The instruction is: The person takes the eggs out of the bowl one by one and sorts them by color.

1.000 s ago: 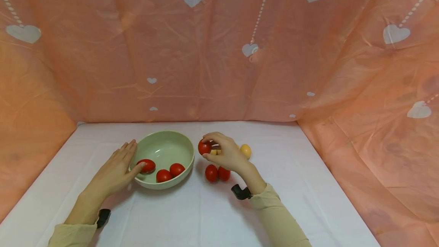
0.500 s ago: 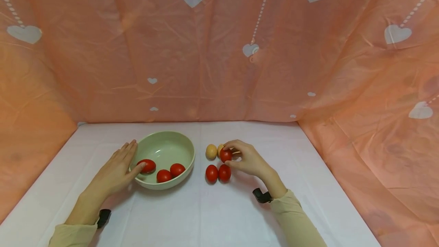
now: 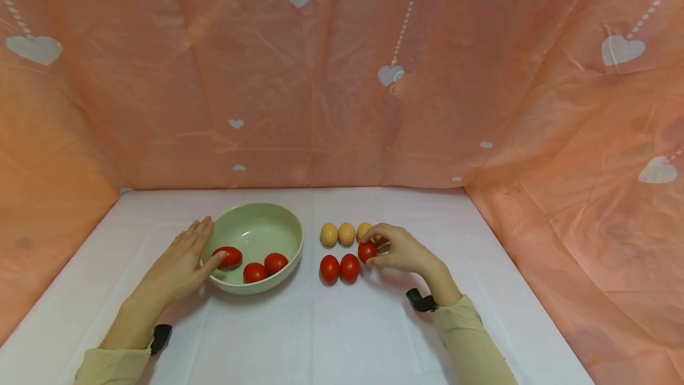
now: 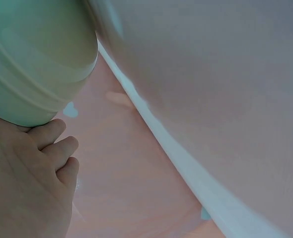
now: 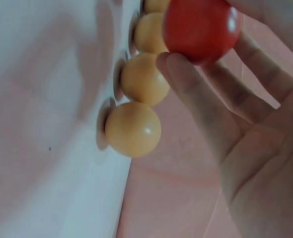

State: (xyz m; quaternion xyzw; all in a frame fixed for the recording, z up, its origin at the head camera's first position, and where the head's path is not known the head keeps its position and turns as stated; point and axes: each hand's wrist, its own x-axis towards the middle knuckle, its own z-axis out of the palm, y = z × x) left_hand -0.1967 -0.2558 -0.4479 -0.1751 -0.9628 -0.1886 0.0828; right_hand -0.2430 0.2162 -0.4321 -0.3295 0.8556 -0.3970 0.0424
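Note:
My right hand (image 3: 401, 249) holds a small red tomato (image 3: 367, 252) between thumb and fingertips; it is large in the right wrist view, this tomato (image 5: 200, 30). Directly left of it, two more red tomatoes (image 3: 339, 268) lie side by side on the table. A row of yellow egg-shaped pieces (image 3: 347, 234) runs behind them, its right end hidden by my right hand. On the left, a pale green bowl (image 3: 262, 227) contains three red tomatoes (image 3: 255, 273). My left hand (image 3: 179, 266) grips this bowl at its left side, fingers along the outer wall, thumb over the rim.
A white cloth covers the table (image 3: 267, 337). Orange sheeting with white hearts (image 3: 342, 135) hangs behind the table and along both sides. Each wrist carries a small black camera mount (image 3: 421, 300).
My right hand has carried its tomato rightward and toward me, from beside the bowl to the right of the two table tomatoes. The yellow row shows more now. My left hand stays on the bowl.

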